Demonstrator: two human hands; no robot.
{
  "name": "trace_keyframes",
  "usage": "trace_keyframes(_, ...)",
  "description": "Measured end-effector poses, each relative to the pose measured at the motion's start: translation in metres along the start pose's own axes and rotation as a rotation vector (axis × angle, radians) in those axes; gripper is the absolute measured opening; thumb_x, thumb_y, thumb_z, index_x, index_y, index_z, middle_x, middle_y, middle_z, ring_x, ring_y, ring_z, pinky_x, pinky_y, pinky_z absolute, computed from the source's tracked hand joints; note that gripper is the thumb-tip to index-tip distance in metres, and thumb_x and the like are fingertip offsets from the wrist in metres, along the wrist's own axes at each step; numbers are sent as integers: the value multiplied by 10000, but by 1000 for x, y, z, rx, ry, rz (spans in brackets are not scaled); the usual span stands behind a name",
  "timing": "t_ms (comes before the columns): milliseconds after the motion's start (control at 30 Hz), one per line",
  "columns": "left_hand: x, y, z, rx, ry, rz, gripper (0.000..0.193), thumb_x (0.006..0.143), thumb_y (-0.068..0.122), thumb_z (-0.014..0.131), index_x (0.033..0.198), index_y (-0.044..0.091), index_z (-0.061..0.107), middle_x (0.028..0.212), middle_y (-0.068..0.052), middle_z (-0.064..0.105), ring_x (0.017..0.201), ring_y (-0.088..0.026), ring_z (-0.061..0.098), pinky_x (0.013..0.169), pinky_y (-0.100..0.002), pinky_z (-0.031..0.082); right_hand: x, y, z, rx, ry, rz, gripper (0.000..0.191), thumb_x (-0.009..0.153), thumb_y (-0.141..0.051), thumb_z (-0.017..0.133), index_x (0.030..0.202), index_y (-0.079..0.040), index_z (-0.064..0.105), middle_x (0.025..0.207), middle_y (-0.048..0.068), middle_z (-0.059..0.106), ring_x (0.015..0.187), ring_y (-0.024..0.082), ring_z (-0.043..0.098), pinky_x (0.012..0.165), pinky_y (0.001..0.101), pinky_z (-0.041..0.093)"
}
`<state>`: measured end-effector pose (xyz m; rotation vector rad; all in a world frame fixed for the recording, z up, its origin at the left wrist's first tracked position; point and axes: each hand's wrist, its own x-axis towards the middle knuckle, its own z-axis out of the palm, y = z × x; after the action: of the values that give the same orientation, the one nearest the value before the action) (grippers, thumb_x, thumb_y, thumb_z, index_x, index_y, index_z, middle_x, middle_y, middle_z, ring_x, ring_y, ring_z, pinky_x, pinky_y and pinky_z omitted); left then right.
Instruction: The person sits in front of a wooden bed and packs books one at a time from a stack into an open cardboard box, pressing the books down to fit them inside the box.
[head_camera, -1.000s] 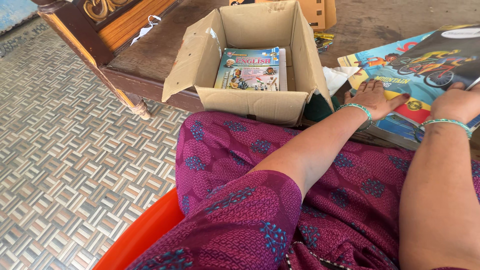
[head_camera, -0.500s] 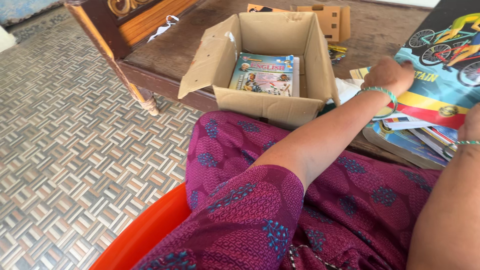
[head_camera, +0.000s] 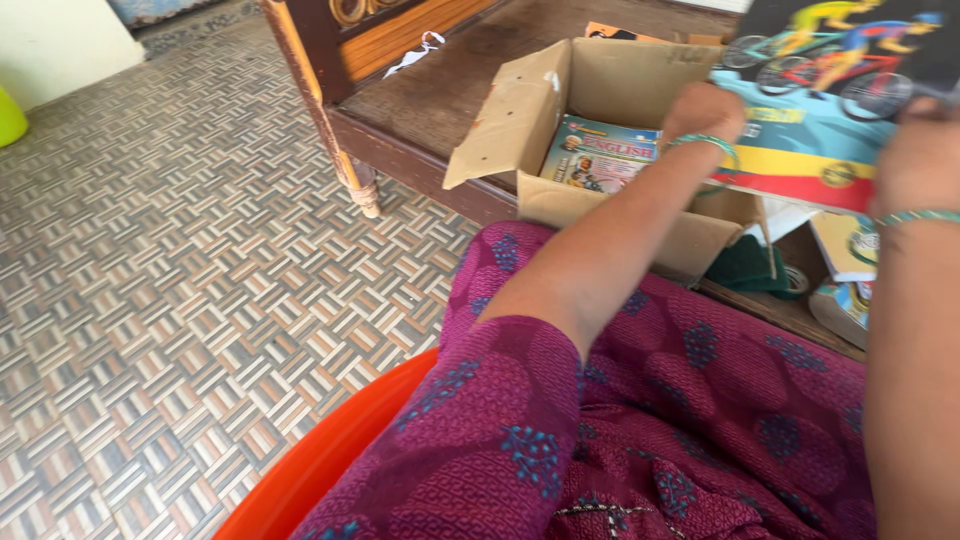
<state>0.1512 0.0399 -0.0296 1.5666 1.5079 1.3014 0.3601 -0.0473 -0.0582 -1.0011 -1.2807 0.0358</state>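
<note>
Both my hands hold a large, thin book with cyclists on its cover (head_camera: 820, 110), lifted above the table. My left hand (head_camera: 702, 112) grips its left edge, just over the open cardboard box (head_camera: 500, 130). My right hand (head_camera: 920, 160) grips its right side; the fingers are partly hidden behind the book. A colourful book (head_camera: 600, 155) lies flat inside the box. I wear green bangles on both wrists and a magenta patterned garment.
The box sits on a dark wooden table (head_camera: 440, 80) with a carved leg (head_camera: 345, 150). More books and small items (head_camera: 845, 270) lie on the table at the right. An orange seat edge (head_camera: 330, 460) is under me. Patterned tile floor (head_camera: 180, 280) spreads to the left.
Both hands have lifted the cyclist book from the pile on the right and carried it up and leftward, near the box. The view has shifted too.
</note>
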Motion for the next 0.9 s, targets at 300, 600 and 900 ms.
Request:
trace_keyframes(300, 37, -60, -132, 284, 39, -65, 410, 900, 256, 505, 1142, 30, 749, 1267, -228, 687, 1201, -390, 663, 997, -482, 529, -17, -41, 131, -364, -118, 140, 226, 971, -106, 753, 942, 107, 685, 794, 237, 679, 710, 272, 705, 575, 455, 501)
trace_keyframes(600, 35, -95, -158, 715, -301, 40, 388, 892, 200, 532, 1184, 44, 735, 1318, -207, 656, 1238, -371, 645, 1034, -467, 513, -42, -62, 147, -580, -470, 672, 460, 1011, -326, 733, 1070, 127, 675, 964, 307, 694, 797, 394, 665, 643, 541, 499)
trace_keyframes(900, 19, -109, -150, 720, -340, -18, 391, 955, 142, 469, 1238, -18, 686, 1388, -239, 599, 1258, -406, 624, 1023, -504, 521, -45, -45, 154, -1025, -1004, 482, 644, 1029, -502, 606, 1209, 105, 726, 1268, 313, 696, 1191, 486, 644, 1027, 507, 482)
